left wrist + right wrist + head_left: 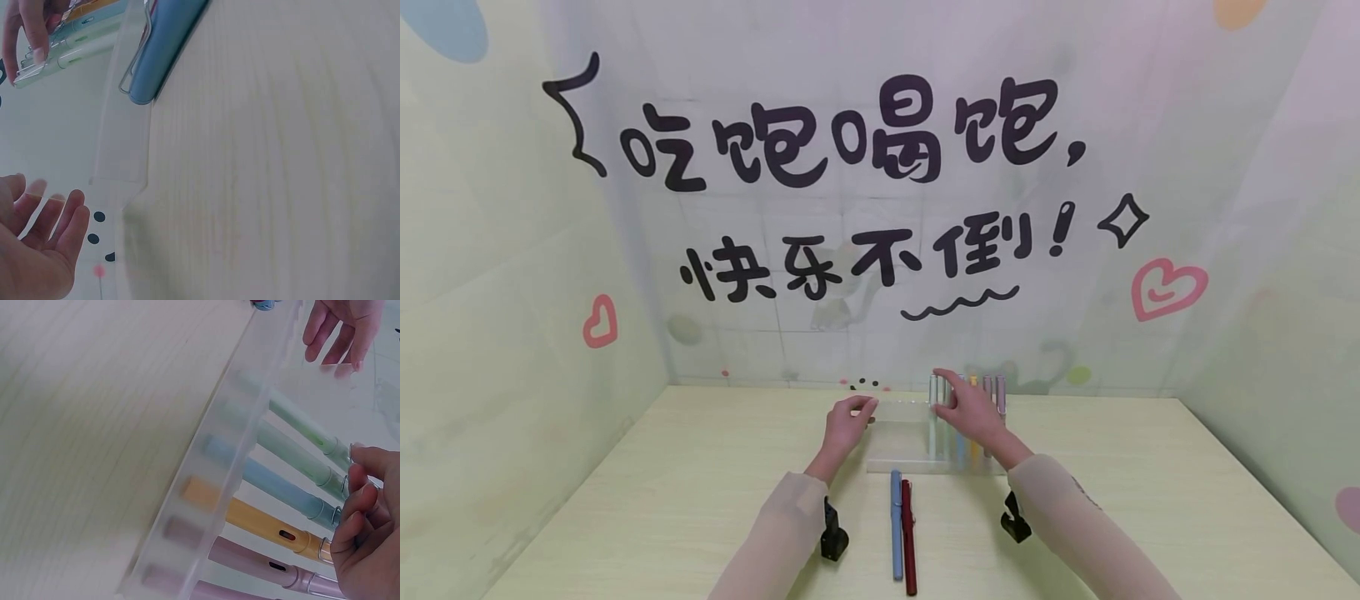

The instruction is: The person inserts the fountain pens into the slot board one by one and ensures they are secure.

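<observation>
A: What does the left hand (844, 427) do?

B: It rests at the left end of the clear rack (901, 435) on the table (700, 500). The head view shows its fingertips on the rack's top edge. In the left wrist view the fingers (59, 225) lie straight and relaxed, gripping nothing, though the palm is cut off by the frame edge.

A: And the right hand (972, 410)?

B: It reaches over the upright pens (958, 412) in the rack's right half. The right wrist view shows its fingers (357, 509) curled at the tops of the green pens (306, 447); one fingertip touches a clear end. Whether it truly pinches a pen is hard to tell, since the hand hides the contact.

A: How many pens stand there?

B: The right wrist view shows two green, a blue, an orange (269, 528) and two mauve, the last cut off at the bottom. The rack's frosted rail blurs their lower ends.

A: Anything else on the table?

B: A blue pen (896, 525) and a red pen (908, 537) lie side by side in front of the rack, between the forearms. In the left wrist view only the blue one's clip end shows.
</observation>
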